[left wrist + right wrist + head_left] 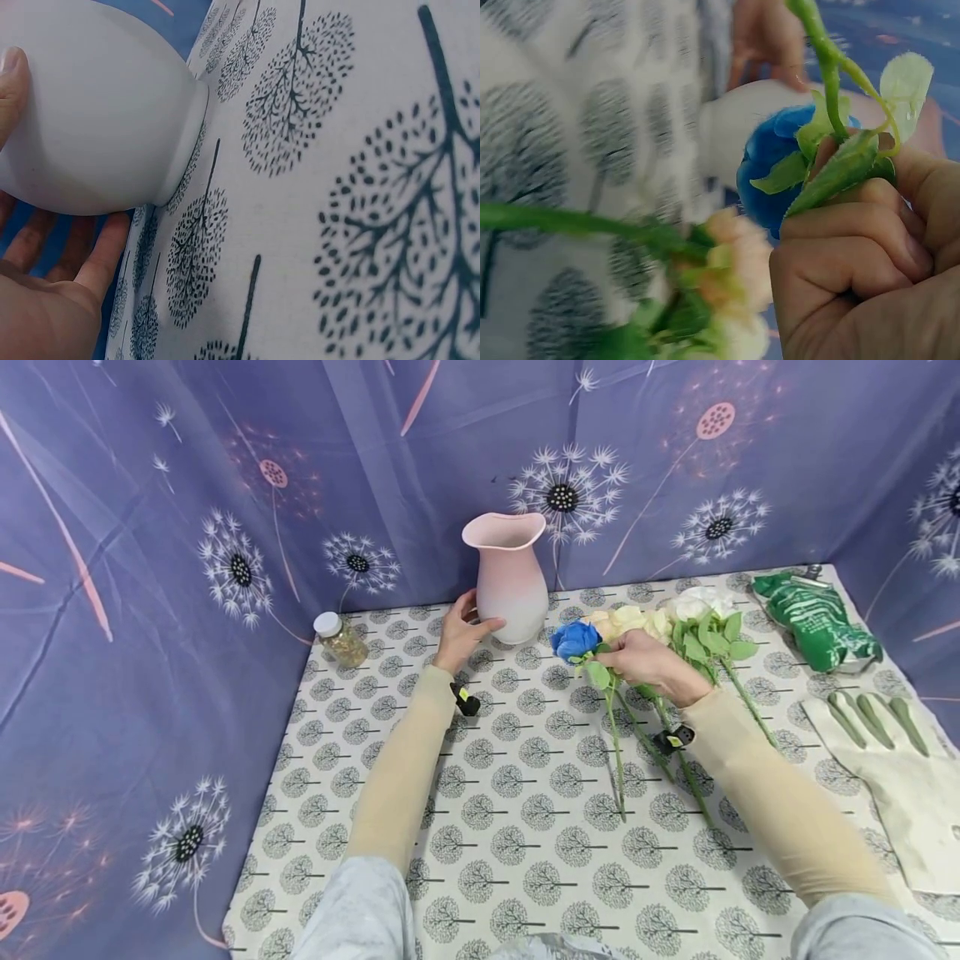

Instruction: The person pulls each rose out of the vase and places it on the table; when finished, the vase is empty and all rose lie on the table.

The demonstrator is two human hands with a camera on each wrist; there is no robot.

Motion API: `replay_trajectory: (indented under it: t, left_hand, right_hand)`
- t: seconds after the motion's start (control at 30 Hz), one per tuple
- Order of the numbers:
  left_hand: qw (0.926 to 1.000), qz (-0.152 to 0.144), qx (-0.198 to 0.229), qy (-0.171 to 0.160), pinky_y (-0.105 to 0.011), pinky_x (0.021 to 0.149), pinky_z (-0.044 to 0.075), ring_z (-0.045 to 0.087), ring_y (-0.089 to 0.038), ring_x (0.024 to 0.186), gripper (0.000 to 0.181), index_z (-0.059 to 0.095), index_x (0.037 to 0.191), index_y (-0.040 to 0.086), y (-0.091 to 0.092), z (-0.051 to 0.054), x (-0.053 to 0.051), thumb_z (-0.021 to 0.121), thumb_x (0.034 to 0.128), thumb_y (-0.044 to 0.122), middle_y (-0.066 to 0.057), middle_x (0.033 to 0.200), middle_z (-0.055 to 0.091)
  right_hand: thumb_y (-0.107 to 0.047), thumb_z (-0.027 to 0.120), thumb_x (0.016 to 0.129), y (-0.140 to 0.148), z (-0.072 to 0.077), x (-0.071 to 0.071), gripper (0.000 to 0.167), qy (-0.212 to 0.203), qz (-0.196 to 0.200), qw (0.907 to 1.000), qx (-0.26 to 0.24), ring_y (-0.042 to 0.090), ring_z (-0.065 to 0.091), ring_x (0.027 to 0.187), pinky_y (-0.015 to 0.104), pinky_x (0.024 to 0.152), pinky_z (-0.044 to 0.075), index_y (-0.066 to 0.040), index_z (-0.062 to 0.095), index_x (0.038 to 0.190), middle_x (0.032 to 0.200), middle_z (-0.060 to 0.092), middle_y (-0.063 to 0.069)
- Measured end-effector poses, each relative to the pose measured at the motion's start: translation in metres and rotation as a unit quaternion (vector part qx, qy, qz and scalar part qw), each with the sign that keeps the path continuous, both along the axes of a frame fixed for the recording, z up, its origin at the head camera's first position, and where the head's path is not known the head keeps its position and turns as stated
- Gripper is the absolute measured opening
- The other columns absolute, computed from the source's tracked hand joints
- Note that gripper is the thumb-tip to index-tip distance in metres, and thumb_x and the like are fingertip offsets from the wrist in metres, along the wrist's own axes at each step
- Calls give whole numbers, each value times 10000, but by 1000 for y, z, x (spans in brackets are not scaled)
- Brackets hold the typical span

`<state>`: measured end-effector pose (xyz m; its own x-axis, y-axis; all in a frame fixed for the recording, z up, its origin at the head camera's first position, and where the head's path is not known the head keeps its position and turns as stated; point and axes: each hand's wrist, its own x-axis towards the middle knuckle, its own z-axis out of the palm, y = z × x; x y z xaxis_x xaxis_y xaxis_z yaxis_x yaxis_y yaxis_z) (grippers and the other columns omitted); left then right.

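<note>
A pink-and-white vase (513,581) with a wavy rim stands upright near the back of the table. My left hand (459,631) holds its lower left side, thumb in front and fingers around the back; the left wrist view shows the vase's white lower body (97,112) between thumb and fingers. My right hand (643,662) pinches a blue rose (576,641) just below its bloom, and its green stem hangs toward the front. In the right wrist view the fingers (847,255) are curled by the rose's leaves. Cream roses (628,620) lie right behind that hand.
A white flower (701,603) lies beside the cream roses. Farther right are a green packet (817,622) and white gloves (900,785) with green-striped fingers. At the back left stands a small jar (343,642) with a white lid. Purple curtains (450,460) enclose the table.
</note>
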<state>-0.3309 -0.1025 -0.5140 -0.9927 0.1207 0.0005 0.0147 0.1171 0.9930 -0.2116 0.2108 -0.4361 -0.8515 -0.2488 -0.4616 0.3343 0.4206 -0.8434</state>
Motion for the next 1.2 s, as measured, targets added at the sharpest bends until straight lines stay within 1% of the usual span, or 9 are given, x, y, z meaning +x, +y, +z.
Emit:
replay_trajectory:
  t: [0.07, 0.17, 0.3, 0.5, 0.67, 0.77, 0.87, 1.07, 1.2]
  left_hand:
    - [10000, 23, -29, -60, -440, 1250, 529, 577, -332, 1497, 923, 445, 1658, 161, -1, 1, 1, 928, 872, 131, -130, 1671, 540]
    - [10000, 44, -48, -71, -436, 1250, 527, 575, -327, 1498, 924, 444, 1658, 162, -1, 2, 2, 928, 872, 133, -127, 1670, 541]
    - [10000, 34, -36, 0, -444, 1248, 528, 577, -333, 1492, 902, 453, 1652, 151, -1, 2, 3, 920, 881, 125, -134, 1661, 548]
    - [10000, 22, -80, 5, -432, 1238, 539, 580, -325, 1490, 897, 451, 1654, 158, 0, 4, 5, 914, 887, 125, -130, 1660, 551]
    - [9999, 40, -83, 47, -435, 1230, 545, 583, -326, 1486, 881, 454, 1651, 154, 0, 7, 7, 902, 894, 103, -128, 1658, 554]
    - [9999, 33, -53, 84, -447, 1232, 542, 579, -336, 1487, 873, 455, 1650, 146, 0, 9, 8, 898, 899, 100, -133, 1658, 553]
    - [10000, 33, -69, 46, -443, 1238, 537, 579, -332, 1491, 878, 458, 1648, 152, 0, 8, 8, 907, 894, 117, -129, 1659, 553]
    - [9999, 46, -102, -32, -429, 1241, 535, 581, -320, 1491, 891, 469, 1643, 161, 0, 7, 7, 926, 878, 134, -124, 1651, 564]
    - [9998, 59, -141, -86, -426, 1246, 530, 575, -308, 1497, 903, 469, 1643, 177, -1, 5, 5, 933, 870, 141, -106, 1656, 562]
  right_hand:
    - [-205, 616, 1108, -2, -9, -3, 286, 57, -50, 9998, 195, 11, 337, 502, 179, 494, 330, -136, 554, 837, 609, 413, -146]
    - [-253, 638, 1097, -4, -19, -6, 393, 248, -12, 9977, 624, 28, 360, 530, 194, 516, 356, -187, 478, 744, 613, 410, -140]
    - [-298, 669, 1080, -6, -29, -10, 459, 500, 34, 9932, 1048, 50, 362, 563, 207, 523, 354, -199, 460, 684, 633, 392, -125]
    - [-266, 677, 1077, -7, -43, -12, 499, 770, 9, 9891, 1252, 53, 319, 555, 198, 499, 293, -206, 415, 657, 625, 355, -119]
    - [-260, 705, 1059, -12, -49, -10, 523, 1243, 95, 9766, 1751, 67, 337, 523, 211, 499, 321, -202, 437, 614, 555, 353, -118]
    - [-286, 712, 1055, -18, -48, -9, 519, 1482, 159, 9659, 2118, 78, 356, 513, 219, 499, 331, -192, 464, 608, 536, 366, -113]
    - [-300, 703, 1064, -21, -48, -8, 499, 1524, 200, 9583, 2411, 84, 378, 516, 214, 485, 325, -176, 494, 627, 542, 396, -100]
    - [-310, 714, 1057, -23, -48, -7, 413, 1484, 194, 9534, 2621, 113, 453, 554, 241, 509, 375, -120, 620, 703, 576, 482, -67]
    - [-317, 729, 1045, -23, -49, -6, 334, 1518, 193, 9524, 2638, 119, 476, 573, 248, 518, 389, -67, 749, 825, 609, 537, -51]
